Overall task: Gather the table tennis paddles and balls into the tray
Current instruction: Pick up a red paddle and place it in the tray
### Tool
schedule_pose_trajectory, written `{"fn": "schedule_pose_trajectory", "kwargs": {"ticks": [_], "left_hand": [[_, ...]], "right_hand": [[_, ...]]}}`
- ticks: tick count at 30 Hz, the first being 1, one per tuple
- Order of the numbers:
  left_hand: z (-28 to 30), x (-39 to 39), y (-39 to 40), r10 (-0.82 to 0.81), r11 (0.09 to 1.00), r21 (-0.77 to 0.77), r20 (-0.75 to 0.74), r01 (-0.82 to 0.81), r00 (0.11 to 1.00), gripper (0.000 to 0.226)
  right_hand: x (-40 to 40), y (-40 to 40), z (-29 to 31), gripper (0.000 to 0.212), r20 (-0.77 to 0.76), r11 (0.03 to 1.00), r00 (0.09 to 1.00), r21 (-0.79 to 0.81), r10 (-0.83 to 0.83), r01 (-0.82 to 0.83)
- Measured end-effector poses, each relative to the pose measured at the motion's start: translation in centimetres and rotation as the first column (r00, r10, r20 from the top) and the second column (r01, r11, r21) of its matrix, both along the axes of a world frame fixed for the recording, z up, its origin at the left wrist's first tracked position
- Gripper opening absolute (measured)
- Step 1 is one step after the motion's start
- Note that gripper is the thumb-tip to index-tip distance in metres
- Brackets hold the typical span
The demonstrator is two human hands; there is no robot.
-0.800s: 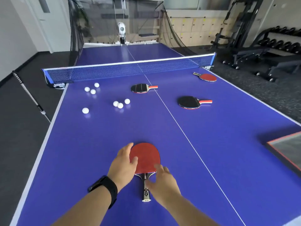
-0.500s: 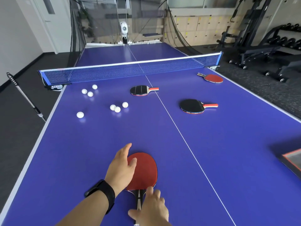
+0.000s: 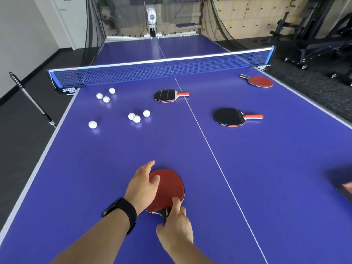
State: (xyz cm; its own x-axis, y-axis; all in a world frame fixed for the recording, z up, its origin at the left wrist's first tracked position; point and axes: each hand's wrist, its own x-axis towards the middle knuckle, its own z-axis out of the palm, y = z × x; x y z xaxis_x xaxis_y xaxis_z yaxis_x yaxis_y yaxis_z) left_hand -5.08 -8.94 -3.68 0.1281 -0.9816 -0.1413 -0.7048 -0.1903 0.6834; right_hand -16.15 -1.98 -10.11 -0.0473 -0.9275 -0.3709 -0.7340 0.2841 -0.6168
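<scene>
Red paddle (image 3: pixel 168 189): smooth matte rubber face, rounded blade, lying flat on the glossy blue table (image 3: pixel 114 168). Left hand (image 3: pixel 142 187) lies on the blade's left edge, fingers spread, thumb tip on the rubber; black band (image 3: pixel 122 213) on that wrist. Right hand (image 3: pixel 176 228) covers the dark handle, index fingertip on the blade's lower edge; cannot tell whether the fingers have closed round the handle. Beyond the fingertips: two black-faced paddles with red handles (image 3: pixel 165 95) (image 3: pixel 229 117), one red-faced (image 3: pixel 260 81) near the mesh net (image 3: pixel 152 71). Seven white glossy balls (image 3: pixel 136 119) lie far left of the fingers. Tray corner (image 3: pixel 345 189), red-edged, far right of the right hand.
</scene>
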Motion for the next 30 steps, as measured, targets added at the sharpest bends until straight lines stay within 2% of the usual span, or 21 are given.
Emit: {"fn": "schedule_pose_trajectory", "kwargs": {"ticks": [5, 9, 12, 14, 16, 18, 21, 23, 26, 30], "left_hand": [[1.7, -2.4, -0.5, -0.002, 1.000, -0.015, -0.020, 0.002, 1.000, 0.052], [4.4, -4.3, -1.3, 0.032, 0.997, -0.071, -0.048, -0.035, 0.998, 0.060], [7.2, -6.1, -2.4, 0.117, 0.991, -0.048, -0.161, -0.127, 0.980, 0.073], [9.3, -8.2, -3.3, 0.150, 0.989, 0.060, -0.370, -0.138, 0.917, 0.076], [11.5, -11.1, -4.1, 0.126, 0.991, 0.107, -0.616, -0.076, 0.778, 0.061], [13.6, -14.6, -4.7, 0.055, 0.998, 0.059, -0.717, -0.018, 0.695, 0.040], [15.8, -20.8, -5.1, -0.009, 0.999, 0.017, -0.777, 0.035, 0.630, 0.034], [16.7, -25.3, -4.8, -0.047, 0.997, -0.003, -0.798, 0.074, 0.601, 0.030], [16.5, -32.4, -4.3, -0.106, 0.988, -0.023, -0.821, 0.153, 0.561, 0.027], [14.7, -42.2, -3.7, -0.167, 0.963, -0.014, -0.814, 0.269, 0.556, 0.029]], "right_hand": [[-3.3, -1.6, 2.8, 0.085, 0.067, 0.998, 0.997, -0.059, 0.030, -0.026], [-6.4, -2.7, 6.8, 0.090, 0.154, 0.992, 0.987, -0.108, -0.042, 0.059], [-9.6, -3.7, 10.7, 0.091, 0.200, 0.973, 0.975, -0.189, -0.095, 0.133], [-12.0, -3.9, 13.3, 0.091, 0.218, 0.951, 0.969, -0.255, -0.117, 0.172], [-14.9, -3.9, 15.7, 0.092, 0.218, 0.925, 0.967, -0.323, -0.134, 0.200], [-18.1, -3.8, 17.8, 0.094, 0.211, 0.901, 0.965, -0.368, -0.159, 0.229], [-23.9, -2.9, 20.2, 0.092, 0.213, 0.875, 0.956, -0.399, -0.201, 0.273], [-28.0, -2.2, 21.3, 0.087, 0.282, 0.854, 0.930, -0.395, -0.237, 0.337], [-34.7, -1.6, 21.9, 0.068, 0.393, 0.790, 0.849, -0.361, -0.352, 0.495], [-44.3, -1.0, 20.2, 0.045, 0.481, 0.735, 0.746, -0.264, -0.461, 0.625]]}}
